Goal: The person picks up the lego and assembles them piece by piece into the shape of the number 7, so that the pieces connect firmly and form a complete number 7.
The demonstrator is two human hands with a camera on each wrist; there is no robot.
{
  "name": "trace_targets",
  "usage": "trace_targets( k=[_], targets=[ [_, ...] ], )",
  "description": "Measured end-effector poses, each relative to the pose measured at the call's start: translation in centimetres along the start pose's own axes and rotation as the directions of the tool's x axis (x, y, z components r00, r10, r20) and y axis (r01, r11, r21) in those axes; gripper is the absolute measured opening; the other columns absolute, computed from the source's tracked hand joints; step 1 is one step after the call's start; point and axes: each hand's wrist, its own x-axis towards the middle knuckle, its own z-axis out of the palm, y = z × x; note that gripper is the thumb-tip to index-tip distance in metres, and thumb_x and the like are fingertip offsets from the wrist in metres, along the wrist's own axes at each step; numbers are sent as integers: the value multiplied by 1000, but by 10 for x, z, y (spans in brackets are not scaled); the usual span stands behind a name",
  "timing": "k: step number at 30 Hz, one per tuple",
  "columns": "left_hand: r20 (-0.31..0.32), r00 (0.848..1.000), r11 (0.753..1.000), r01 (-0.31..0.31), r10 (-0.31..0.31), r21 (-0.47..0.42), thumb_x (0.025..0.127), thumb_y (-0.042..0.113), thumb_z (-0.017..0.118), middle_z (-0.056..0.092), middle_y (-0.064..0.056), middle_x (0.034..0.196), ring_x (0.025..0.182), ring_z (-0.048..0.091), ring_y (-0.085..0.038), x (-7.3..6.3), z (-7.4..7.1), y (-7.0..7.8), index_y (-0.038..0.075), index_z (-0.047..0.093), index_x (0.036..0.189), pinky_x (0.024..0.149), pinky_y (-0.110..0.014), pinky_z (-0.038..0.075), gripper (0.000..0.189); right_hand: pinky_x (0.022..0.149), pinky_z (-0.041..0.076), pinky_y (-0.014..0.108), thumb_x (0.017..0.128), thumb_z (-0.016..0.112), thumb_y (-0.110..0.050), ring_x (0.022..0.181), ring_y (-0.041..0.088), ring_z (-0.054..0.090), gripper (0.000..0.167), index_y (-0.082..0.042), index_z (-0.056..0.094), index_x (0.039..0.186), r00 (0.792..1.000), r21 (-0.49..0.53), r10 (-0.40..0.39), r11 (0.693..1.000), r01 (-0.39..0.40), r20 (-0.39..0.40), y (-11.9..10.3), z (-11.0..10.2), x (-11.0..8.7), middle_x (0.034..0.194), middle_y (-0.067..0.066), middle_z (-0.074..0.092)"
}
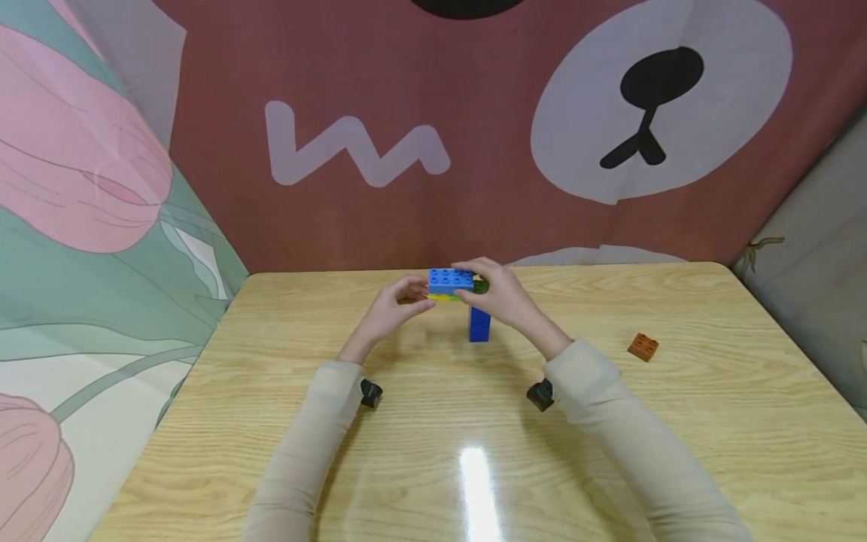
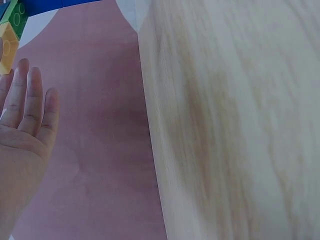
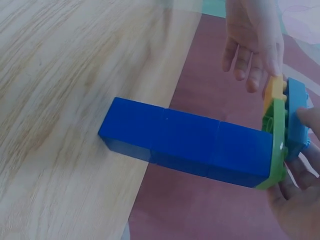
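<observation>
A dark blue brick column (image 1: 479,325) stands on the wooden table (image 1: 433,452). It carries a green plate (image 3: 276,145), a yellow brick (image 3: 275,89) and a light blue brick (image 1: 450,280) stacked at its top. My right hand (image 1: 493,292) grips this top stack, thumb on the light blue brick (image 3: 296,117) and fingers behind the green plate. My left hand (image 1: 401,302) is open at the stack's left end, with straight fingers (image 3: 250,60) whose tips touch the yellow brick (image 2: 7,47). In the left wrist view the left hand (image 2: 25,120) shows its flat palm.
A small brown brick (image 1: 643,346) lies alone on the table to the right. Printed cloth (image 1: 433,150) hangs behind the table's far edge and along the left side. Black wrist cameras (image 1: 370,393) sit under both sleeves.
</observation>
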Motion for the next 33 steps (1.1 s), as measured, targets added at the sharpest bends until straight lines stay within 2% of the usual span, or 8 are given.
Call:
trace_targets(
  k=[4, 7, 9, 13, 14, 16, 19, 33],
  targets=[
    [0, 1000, 1000, -2, 2, -1, 91, 24, 66, 62, -14, 121, 111, 59, -28, 0, 0, 0, 11, 54, 131, 95, -42, 51, 43, 95, 51, 46, 86, 72, -20, 117, 32, 56, 55, -6, 52, 136, 995, -127, -99, 987, 96, -20, 1, 4, -2, 133, 16, 54],
    [4, 1000, 1000, 4, -4, -5, 91, 24, 65, 62, -14, 122, 111, 59, -28, 0, 0, -1, 11, 53, 131, 96, -41, 51, 44, 99, 49, 48, 83, 75, -22, 121, 34, 53, 59, -5, 52, 135, 968, -286, -243, 934, 216, -59, 3, 8, -5, 134, 17, 52],
    [5, 1000, 1000, 5, -5, -8, 92, 25, 65, 61, -14, 122, 111, 59, -28, 1, 0, -2, 10, 53, 131, 96, -42, 50, 44, 100, 49, 47, 80, 78, -25, 120, 33, 53, 62, -6, 53, 134, 930, -426, -359, 855, 295, -77, 5, 11, -5, 133, 16, 53],
    [2, 1000, 1000, -8, 8, -15, 92, 24, 65, 61, -16, 122, 111, 59, -29, 0, 1, -2, 9, 53, 131, 96, -43, 50, 43, 96, 52, 40, 77, 80, -34, 111, 28, 59, 65, -6, 56, 130, 829, -663, -553, 652, 368, -83, 11, 20, -5, 125, 14, 58],
    [0, 1000, 1000, -13, 13, -16, 92, 23, 65, 61, -16, 121, 111, 59, -29, 0, 1, -2, 8, 53, 131, 95, -42, 50, 43, 94, 53, 39, 76, 81, -35, 109, 28, 59, 66, -6, 56, 129, 808, -698, -582, 614, 369, -85, 13, 23, -5, 122, 14, 59],
    [-4, 1000, 1000, -24, 24, -14, 92, 21, 65, 62, -16, 121, 110, 60, -28, 0, 1, -2, 8, 53, 131, 94, -40, 51, 43, 91, 54, 37, 74, 82, -35, 106, 27, 59, 66, -4, 56, 127, 779, -741, -618, 569, 356, -100, 15, 27, -5, 119, 14, 60],
    [-13, 999, 999, -39, 39, -14, 92, 20, 65, 63, -16, 119, 108, 61, -28, 1, 2, -1, 8, 54, 130, 92, -38, 52, 42, 88, 54, 37, 73, 84, -32, 104, 27, 59, 68, -3, 55, 126, 761, -771, -634, 551, 320, -137, 16, 32, -4, 117, 14, 60],
    [-37, 998, 998, -59, 59, 6, 92, 19, 65, 63, -16, 121, 109, 61, -29, 0, 5, 1, 6, 54, 130, 96, -42, 51, 42, 96, 53, 35, 72, 84, -24, 116, 26, 62, 66, -3, 58, 128, 748, -778, -634, 565, 274, -196, 20, 40, -4, 126, 13, 64]
  ],
)
